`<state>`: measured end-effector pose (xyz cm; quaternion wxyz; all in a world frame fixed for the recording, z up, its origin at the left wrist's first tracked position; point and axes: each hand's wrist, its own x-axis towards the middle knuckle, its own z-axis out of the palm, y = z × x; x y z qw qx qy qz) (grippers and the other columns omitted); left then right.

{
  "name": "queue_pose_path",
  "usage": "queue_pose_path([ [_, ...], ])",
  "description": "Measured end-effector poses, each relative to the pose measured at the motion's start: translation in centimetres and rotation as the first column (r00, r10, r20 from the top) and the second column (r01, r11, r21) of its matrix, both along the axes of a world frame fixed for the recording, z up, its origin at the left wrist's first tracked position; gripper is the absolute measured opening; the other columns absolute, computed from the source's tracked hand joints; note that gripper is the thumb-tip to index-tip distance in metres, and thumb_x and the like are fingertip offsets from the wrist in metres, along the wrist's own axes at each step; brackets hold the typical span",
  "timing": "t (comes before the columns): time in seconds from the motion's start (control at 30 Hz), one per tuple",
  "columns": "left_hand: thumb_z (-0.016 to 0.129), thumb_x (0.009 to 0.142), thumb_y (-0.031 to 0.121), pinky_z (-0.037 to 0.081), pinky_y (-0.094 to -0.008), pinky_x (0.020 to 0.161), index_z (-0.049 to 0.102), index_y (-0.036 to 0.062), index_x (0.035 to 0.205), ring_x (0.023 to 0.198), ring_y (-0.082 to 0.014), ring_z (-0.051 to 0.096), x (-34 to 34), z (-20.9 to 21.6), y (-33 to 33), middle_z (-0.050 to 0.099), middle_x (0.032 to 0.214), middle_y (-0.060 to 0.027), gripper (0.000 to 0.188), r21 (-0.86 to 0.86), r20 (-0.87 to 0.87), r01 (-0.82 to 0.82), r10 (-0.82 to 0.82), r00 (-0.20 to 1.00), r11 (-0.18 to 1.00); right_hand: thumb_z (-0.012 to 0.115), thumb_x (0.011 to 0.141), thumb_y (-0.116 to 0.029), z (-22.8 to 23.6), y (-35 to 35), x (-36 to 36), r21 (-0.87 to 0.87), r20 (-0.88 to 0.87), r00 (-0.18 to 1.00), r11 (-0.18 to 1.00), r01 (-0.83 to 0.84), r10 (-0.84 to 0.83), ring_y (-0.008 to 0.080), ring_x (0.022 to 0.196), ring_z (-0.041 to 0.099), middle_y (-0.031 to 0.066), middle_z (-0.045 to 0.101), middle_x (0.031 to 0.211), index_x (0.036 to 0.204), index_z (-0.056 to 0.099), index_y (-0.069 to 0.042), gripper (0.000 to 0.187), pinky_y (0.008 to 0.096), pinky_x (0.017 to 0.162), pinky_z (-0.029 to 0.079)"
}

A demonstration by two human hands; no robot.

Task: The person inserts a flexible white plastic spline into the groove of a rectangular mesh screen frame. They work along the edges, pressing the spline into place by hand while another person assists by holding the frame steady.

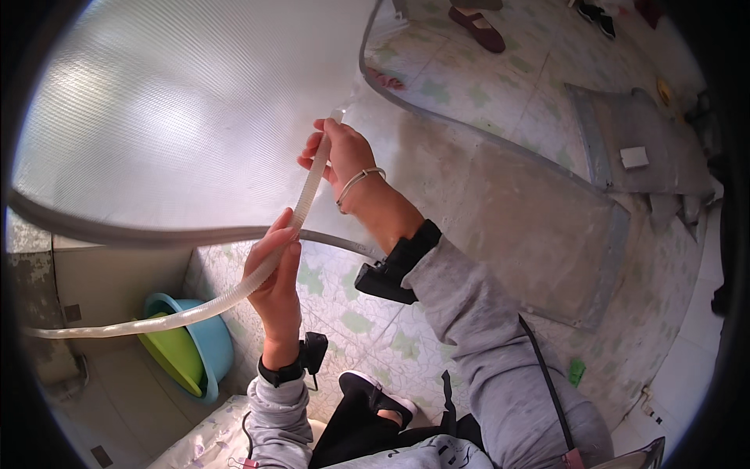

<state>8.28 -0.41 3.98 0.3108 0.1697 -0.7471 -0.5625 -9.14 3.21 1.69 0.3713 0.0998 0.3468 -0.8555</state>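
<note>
A ribbed, whitish translucent hose (pixel 311 184) rises from the left edge of the head view, sags, then slants up to its end at top centre. My left hand (pixel 272 275) wraps around its middle stretch, thumb upward. Farther up, my right hand (pixel 344 160) grips it just below its end, with thumb and fingers around it. The other end runs out past the left rim. Behind the hose spreads a large translucent sheet (pixel 195 117) with fine lines and a grey border strip (pixel 141 234), which passes behind my left hand.
A blue basin (pixel 221 344) with a green basin (pixel 172 352) inside stands at lower left. A grey mat (pixel 641 141) bearing a small white block (pixel 634 157) lies at right. Shoes (pixel 478 30) appear at the top. My shod foot (pixel 375 395) rests on patterned tiles (pixel 344 313).
</note>
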Motion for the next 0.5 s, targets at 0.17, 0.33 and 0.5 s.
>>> queue_pose_path([
  [0.17, 0.057, 0.09, -0.004, 0.049, -0.0306, 0.094, 0.061, 0.0006, 0.108, 0.11, -0.0231, 0.06, -1.0, 0.4, 0.9, 0.058, 0.123, -0.0237, 0.019, 0.004, -0.028, 0.029, -0.029, 0.999, 1.0, 0.041, 0.098, -0.026, 1.0, 0.8, -1.5, -0.152, 0.064, 0.986, 0.975, 0.163, -0.155, 0.0134, 0.056, 0.044, 0.0017, 0.046, 0.065, 0.098, 0.048, -0.006, 0.021, 0.0313, 0.054, 0.044],
  [0.33, 0.057, 0.091, -0.003, 0.05, -0.0326, 0.094, 0.06, 0.0003, 0.11, 0.112, -0.0272, 0.059, -1.6, 2.5, 1.8, 0.058, 0.122, -0.0252, 0.019, -0.043, -0.052, 0.062, -0.064, 0.997, 0.997, 0.041, 0.098, -0.028, 3.3, 1.3, -2.7, -0.218, -0.05, 0.992, 0.971, 0.102, -0.115, 0.0127, 0.055, 0.046, 0.0015, 0.046, 0.065, 0.096, 0.051, -0.006, 0.024, 0.029, 0.051, 0.042],
  [0.5, 0.057, 0.091, -0.001, 0.05, -0.0352, 0.096, 0.06, 0.0008, 0.11, 0.118, -0.031, 0.056, -2.8, 4.5, 2.0, 0.058, 0.122, -0.0241, 0.019, -0.093, -0.083, 0.05, -0.058, 0.995, 0.994, 0.042, 0.098, -0.027, 5.1, 1.8, -3.0, -0.218, -0.065, 0.984, 0.965, 0.149, -0.167, 0.0145, 0.057, 0.051, 0.0021, 0.048, 0.066, 0.099, 0.054, -0.001, 0.028, 0.0326, 0.059, 0.052],
])
